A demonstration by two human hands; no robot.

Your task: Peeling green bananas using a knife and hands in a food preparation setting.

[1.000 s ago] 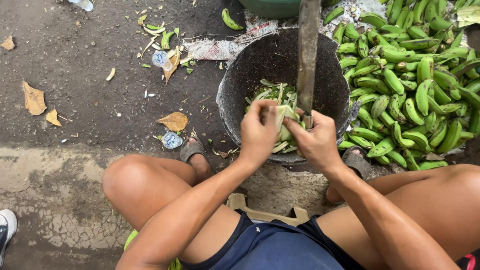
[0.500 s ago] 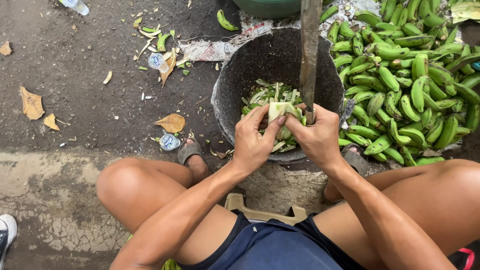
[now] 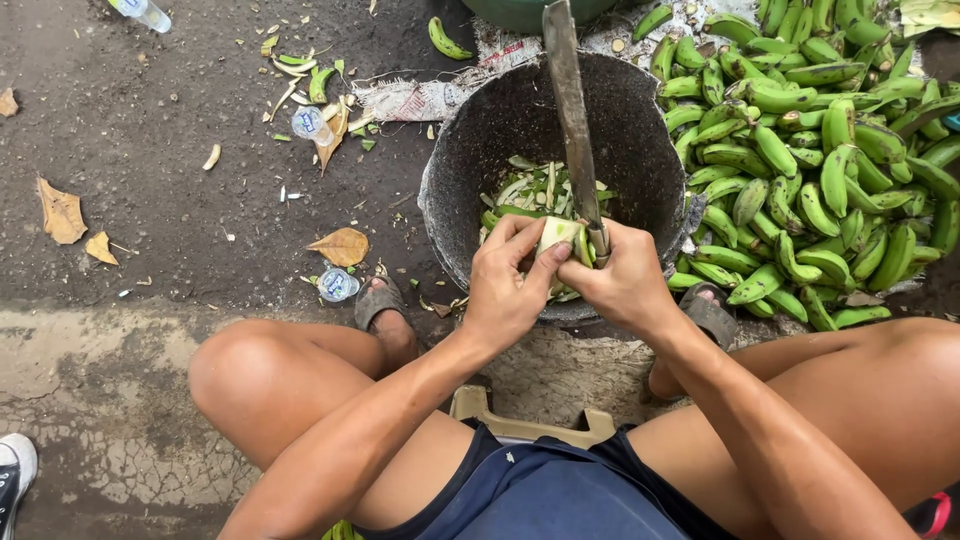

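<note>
Over basin (image 3: 470, 170), fingers (image 3: 520, 235) curled round banana (image 3: 557, 233)

A single head-worn camera looks steeply down, close over the knees, onto the ground ahead.

Soft, even daylight — faint shadows, sharp focus throughout

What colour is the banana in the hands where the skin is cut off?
Pale creamy white, on the banana; the head view shows it.
</note>
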